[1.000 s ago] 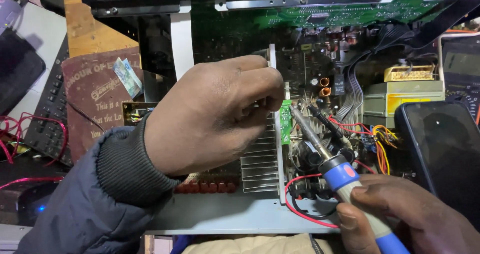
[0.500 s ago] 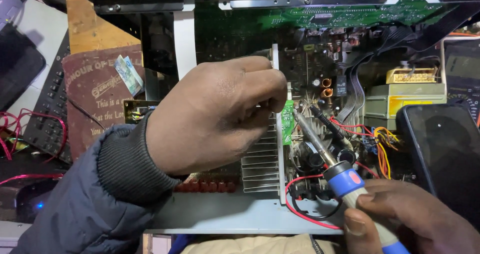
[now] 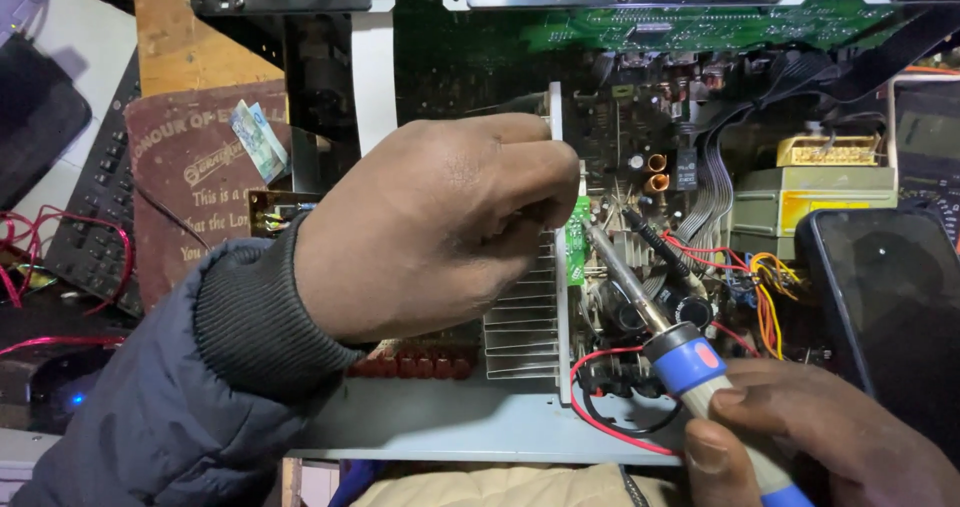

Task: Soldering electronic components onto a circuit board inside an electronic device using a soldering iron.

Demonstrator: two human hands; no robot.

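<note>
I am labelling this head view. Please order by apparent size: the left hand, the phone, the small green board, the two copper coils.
1. left hand, though nearest the camera
2. phone, partly cut off
3. small green board
4. copper coils

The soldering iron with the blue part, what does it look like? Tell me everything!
The soldering iron has a long silvery metal shaft, a blue collar with a red spot and a pale grip. The right hand holds it by the grip, tilted up and left. Its tip reaches the small green board beside the ribbed heat sink.
</note>
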